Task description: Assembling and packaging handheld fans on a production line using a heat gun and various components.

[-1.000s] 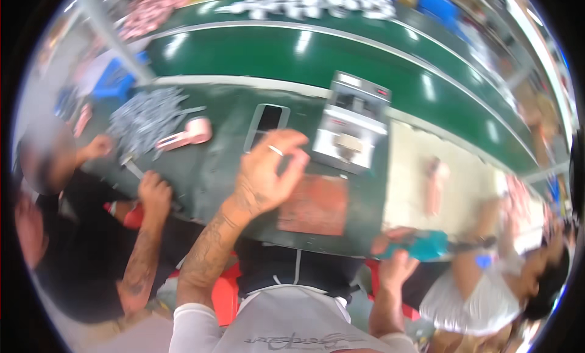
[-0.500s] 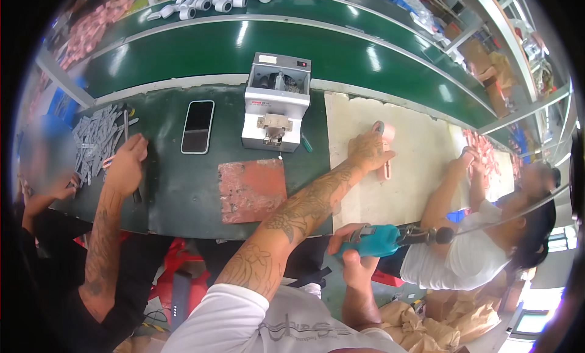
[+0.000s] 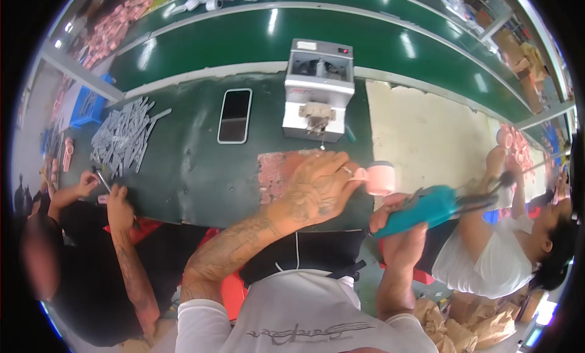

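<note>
My left hand [image 3: 320, 185], closed, holds a pink plastic housing [image 3: 381, 178] by its handle. The housing has a round barrel with a grey rim, and most of its handle is hidden in my fingers. A teal electric screwdriver [image 3: 423, 211] is gripped in my right hand [image 3: 399, 236], its dark front end pointing right, away from the housing. Both hands are over the front part of the bench, the housing close to the screwdriver's rear. Partly beneath my left hand lies a worn red board [image 3: 272, 175].
Behind my hands stands a grey screw-feeder machine [image 3: 318, 91], with a phone [image 3: 235, 116] to its left. Grey strip parts [image 3: 125, 136] are heaped far left. A beige sheet [image 3: 420, 124] covers the right. Co-workers sit on both sides. A green conveyor [image 3: 244, 42] runs behind.
My left hand has lifted the pink housing off the beige sheet and brought it left and nearer, over the red board. The view has shifted left; the screwdriver stays in my right hand.
</note>
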The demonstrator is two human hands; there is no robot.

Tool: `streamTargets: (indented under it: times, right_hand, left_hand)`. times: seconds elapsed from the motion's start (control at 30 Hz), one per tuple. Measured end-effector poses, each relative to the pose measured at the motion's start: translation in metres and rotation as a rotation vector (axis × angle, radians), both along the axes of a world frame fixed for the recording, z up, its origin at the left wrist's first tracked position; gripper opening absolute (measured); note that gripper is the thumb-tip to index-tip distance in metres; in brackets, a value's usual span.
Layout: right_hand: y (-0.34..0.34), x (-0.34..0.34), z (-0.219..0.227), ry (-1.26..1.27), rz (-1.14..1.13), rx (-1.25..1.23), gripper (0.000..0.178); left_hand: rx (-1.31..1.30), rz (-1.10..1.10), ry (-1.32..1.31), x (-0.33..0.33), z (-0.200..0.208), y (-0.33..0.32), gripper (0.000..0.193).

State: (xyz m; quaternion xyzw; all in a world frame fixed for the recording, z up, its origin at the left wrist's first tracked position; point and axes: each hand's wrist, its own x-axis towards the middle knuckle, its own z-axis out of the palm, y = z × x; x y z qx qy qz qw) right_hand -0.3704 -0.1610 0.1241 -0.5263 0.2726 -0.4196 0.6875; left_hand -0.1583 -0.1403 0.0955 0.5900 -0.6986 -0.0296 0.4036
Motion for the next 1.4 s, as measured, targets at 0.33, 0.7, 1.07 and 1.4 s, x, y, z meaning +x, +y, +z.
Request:
streamTargets:
  times: [0.33, 0.7, 1.07, 1.4]
  right_hand:
    - [-0.068, 0.139, 0.023, -0.167, -0.086, -0.28, 0.059]
    - [-0.095, 0.195, -0.016, -0.01, -0.06, -0.482, 0.039]
    - [-0.058, 0.151, 0.0, 0.012, -0.036, -0.319, 0.042]
    - [-0.059, 0.14, -0.013, 0.002, 0.007, -0.293, 0.049]
  left_hand:
    - [0.254, -0.029, -0.066, 0.059, -0.031, 0.049, 0.027]
    - [0.149, 0.093, -0.088, 0.05, -0.041, 0.048, 0.05]
    - [0.138, 0.096, -0.081, 0.055, -0.048, 0.043, 0.05]
    - [0.136, 0.112, -0.054, 0.051, -0.047, 0.044, 0.046]
